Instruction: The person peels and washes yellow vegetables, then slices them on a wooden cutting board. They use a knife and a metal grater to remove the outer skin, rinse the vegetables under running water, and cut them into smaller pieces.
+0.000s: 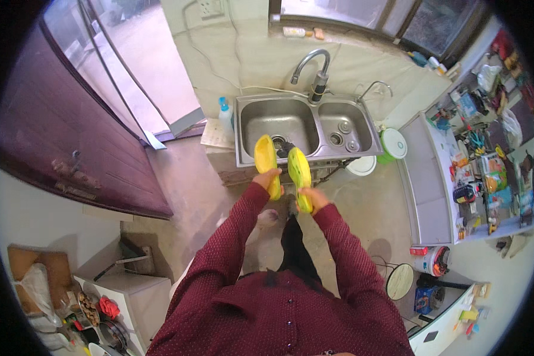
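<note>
In my left hand (267, 179) is a yellow slipper (264, 153), held upright by its lower end. My right hand (312, 199) grips a second yellow slipper (299, 167), whose face shows darker green spots. Both slippers are raised side by side, slightly apart, at the front edge of a double-bowl stainless steel sink (278, 107). Their upper ends overlap the larger left bowl in this view. Beyond them, a dark lump (285, 149) lies in that bowl beside the drain; I cannot tell what it is. My fingers hide the lower parts of the slippers.
A tall faucet (319, 82) rises behind the sink. A pump bottle (225, 116) stands at its left, and a green lidded bucket (392, 144) at its right. Left is an open dark red door (71, 133); right, a crowded shelf unit (431, 178). A round-topped stool (399, 281) stands lower right.
</note>
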{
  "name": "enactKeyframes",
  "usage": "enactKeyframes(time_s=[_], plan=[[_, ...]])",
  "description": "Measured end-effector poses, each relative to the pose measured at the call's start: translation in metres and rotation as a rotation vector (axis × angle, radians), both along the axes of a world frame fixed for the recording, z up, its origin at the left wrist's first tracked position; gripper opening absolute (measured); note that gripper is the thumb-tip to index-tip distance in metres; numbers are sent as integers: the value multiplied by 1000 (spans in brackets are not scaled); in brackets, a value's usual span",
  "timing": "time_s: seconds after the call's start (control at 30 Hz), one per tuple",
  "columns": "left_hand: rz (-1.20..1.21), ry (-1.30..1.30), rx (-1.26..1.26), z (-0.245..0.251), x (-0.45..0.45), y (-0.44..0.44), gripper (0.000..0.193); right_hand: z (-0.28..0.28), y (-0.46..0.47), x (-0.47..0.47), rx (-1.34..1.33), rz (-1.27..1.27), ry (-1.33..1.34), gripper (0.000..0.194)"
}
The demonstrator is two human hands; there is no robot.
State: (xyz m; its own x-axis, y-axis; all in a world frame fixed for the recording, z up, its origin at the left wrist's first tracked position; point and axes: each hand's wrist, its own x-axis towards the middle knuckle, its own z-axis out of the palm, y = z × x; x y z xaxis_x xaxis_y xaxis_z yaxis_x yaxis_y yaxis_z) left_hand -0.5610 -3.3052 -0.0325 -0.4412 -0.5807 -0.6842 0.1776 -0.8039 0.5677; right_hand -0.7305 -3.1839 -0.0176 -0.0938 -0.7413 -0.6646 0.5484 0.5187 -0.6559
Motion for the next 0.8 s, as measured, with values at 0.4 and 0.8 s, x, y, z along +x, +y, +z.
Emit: enactKeyframes(time_s=[0.4, 0.8], plan=[[319, -172, 210, -191, -107, -215, 32, -154, -303, -107, 241, 511, 882, 59], [384, 215, 354, -235, -143, -216, 32, -163, -325, -158, -107, 259, 1340, 39]])
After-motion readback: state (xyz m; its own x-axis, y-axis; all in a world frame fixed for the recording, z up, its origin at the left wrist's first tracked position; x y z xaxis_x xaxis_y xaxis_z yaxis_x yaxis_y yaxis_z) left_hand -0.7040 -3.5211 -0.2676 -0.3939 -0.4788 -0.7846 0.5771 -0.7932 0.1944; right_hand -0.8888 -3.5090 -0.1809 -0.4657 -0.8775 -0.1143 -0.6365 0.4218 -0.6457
